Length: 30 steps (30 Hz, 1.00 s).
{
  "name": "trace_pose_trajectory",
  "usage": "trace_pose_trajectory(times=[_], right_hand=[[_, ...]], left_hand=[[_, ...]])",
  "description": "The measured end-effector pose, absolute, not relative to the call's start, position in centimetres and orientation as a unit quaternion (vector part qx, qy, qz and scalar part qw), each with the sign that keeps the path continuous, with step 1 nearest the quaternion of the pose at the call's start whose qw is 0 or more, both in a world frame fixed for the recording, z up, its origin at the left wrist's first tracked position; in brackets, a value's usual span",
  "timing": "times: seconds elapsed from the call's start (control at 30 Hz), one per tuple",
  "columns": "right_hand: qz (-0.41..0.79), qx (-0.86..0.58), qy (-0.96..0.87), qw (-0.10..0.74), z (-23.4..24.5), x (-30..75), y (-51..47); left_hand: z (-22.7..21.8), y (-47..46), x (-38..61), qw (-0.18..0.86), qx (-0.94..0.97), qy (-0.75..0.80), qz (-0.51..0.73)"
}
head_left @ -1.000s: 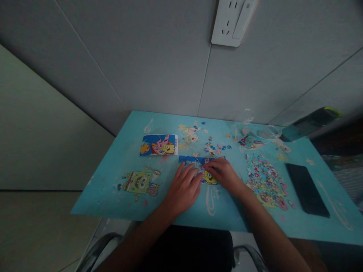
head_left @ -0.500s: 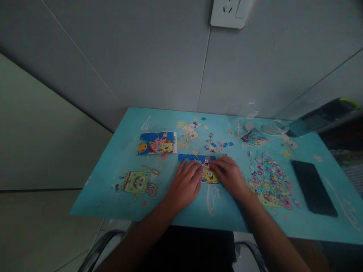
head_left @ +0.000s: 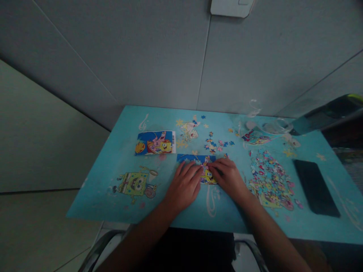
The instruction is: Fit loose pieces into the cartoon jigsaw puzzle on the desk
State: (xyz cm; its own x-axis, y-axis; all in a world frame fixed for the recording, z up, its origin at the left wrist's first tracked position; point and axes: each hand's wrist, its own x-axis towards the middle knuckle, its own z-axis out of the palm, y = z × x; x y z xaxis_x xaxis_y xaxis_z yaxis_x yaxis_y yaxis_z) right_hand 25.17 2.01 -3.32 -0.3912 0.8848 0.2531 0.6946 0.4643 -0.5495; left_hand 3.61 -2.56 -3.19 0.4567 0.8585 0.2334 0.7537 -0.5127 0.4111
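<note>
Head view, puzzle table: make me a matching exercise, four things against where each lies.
Things:
1. picture card
2. black phone
3. pile of loose pieces
4. part-built puzzle

Places:
A. under the fingertips of the left hand and right hand
B. far right of the table
C. left of the hands, farther back
D. between the right hand and the phone

Pairs: 1-C, 2-B, 3-D, 4-A

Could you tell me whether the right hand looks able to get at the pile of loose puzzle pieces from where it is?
Probably yes: the right hand lies just beside the pile of loose pieces, with only bare tabletop between.
</note>
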Motion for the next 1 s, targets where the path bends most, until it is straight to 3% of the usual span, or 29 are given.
trace_pose_trajectory(times=[1.0], right_hand=[[0.176,-0.483,-0.821,0.249,-3.10,24.85,1.74]], left_hand=[[-3.28,-2.58,3.50,0.142,0.843,0.466,0.228]])
